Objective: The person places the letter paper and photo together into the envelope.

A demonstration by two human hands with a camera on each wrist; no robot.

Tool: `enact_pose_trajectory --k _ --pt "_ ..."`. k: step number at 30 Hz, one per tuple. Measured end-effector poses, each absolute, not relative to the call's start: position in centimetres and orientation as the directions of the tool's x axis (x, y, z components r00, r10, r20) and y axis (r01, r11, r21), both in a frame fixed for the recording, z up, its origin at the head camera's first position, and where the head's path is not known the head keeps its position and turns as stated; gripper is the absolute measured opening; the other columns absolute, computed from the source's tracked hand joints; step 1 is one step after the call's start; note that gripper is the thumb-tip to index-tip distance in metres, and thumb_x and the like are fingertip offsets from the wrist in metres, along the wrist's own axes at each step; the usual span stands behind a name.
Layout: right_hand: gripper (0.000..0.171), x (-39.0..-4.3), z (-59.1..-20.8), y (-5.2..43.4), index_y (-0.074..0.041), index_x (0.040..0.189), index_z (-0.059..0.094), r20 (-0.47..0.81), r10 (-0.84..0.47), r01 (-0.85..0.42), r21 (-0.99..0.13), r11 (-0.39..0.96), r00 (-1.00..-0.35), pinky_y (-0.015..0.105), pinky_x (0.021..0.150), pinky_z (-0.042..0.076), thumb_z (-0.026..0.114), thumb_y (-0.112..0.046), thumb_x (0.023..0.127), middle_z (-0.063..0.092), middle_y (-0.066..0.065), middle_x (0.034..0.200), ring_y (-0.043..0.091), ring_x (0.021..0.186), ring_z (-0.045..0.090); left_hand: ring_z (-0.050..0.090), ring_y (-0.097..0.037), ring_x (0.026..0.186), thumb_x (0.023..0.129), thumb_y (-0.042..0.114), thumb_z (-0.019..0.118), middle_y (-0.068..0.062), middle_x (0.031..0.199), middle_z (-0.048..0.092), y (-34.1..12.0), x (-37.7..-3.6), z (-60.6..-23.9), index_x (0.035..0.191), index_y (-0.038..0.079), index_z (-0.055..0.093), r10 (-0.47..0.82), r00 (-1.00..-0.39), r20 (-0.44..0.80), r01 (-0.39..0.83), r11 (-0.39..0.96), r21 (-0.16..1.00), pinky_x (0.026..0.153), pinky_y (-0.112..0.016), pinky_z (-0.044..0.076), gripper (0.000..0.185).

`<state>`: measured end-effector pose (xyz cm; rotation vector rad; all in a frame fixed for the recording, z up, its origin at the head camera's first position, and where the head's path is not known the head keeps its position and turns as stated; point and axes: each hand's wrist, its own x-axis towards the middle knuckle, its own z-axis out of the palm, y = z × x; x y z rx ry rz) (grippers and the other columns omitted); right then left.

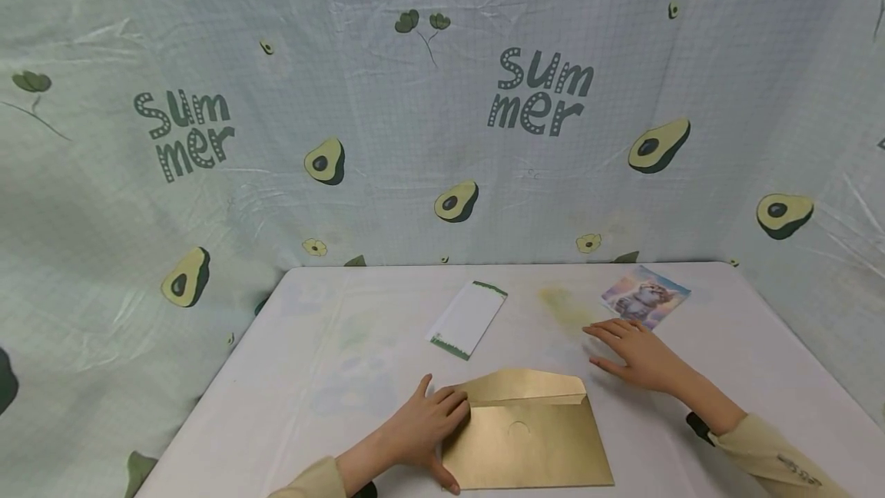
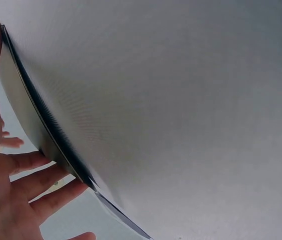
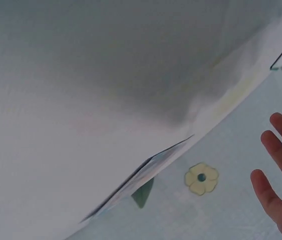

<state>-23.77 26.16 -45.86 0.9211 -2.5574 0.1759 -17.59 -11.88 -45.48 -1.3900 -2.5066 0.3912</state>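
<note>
The gold envelope sits at the near edge of the table, right in front of the person; long axis runs left to right, flap folded over on the far side, so the opening faces away toward the backdrop.

Left hand lies on the envelope's left end, fingers laid over the edge, thumb down by the near corner; looks more like pressing than a real grip. Right hand is flat on the table with fingers spread and apart, holding nothing, just short of the cat card.

What I'd worry about: that glossy paper could slide on the smooth table if the left hand eases off; with only one end pinned it'd likely pivot. The white slip looks light enough to shift with a stray sleeve.
</note>
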Motion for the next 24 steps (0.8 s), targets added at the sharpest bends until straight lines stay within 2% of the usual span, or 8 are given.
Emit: enact_pose_trajectory --k 6,13,24 --pt "0.043 -25.4 -45.5 28.6 -0.007 0.115 0.057 0.467 -0.5 -0.549 0.038 0.835 -0.729 0.056 0.08 0.038 0.067 -0.025 0.077 0.061 0.012 0.107 0.032 0.098 0.055 0.049 -0.016 0.11 0.051 0.089 0.043 0.0 0.118 0.051 -12.0 -17.5 -45.5 0.114 0.015 0.043 0.855 -0.511 0.082 0.785 0.504 -0.36 0.086 -0.053 0.04 0.097" --pt "0.044 -27.3 -44.9 30.8 -0.002 0.109 0.059 0.523 -0.423 -0.447 0.089 0.89 -0.739 0.058 0.078 0.038 0.07 -0.021 0.072 0.06 0.018 0.1 0.04 0.097 0.054 0.049 -0.016 0.11 0.05 0.089 0.043 0.0 0.118 0.051 -12.0 -17.5 -45.7 0.114 0.015 0.043 0.856 -0.509 0.093 0.779 0.504 -0.372 0.086 -0.054 0.04 0.097" --pt "0.043 -30.2 -44.9 34.8 0.004 0.112 0.053 0.448 -0.299 -0.27 0.13 0.954 -0.843 0.056 0.07 0.037 0.063 -0.022 0.078 0.054 0.025 0.108 0.041 0.098 0.048 0.049 -0.015 0.11 0.052 0.089 0.041 0.0 0.118 0.05 -11.9 -17.6 -45.4 0.116 0.015 0.043 0.861 -0.504 0.068 0.785 0.489 -0.379 0.086 -0.054 0.04 0.097"
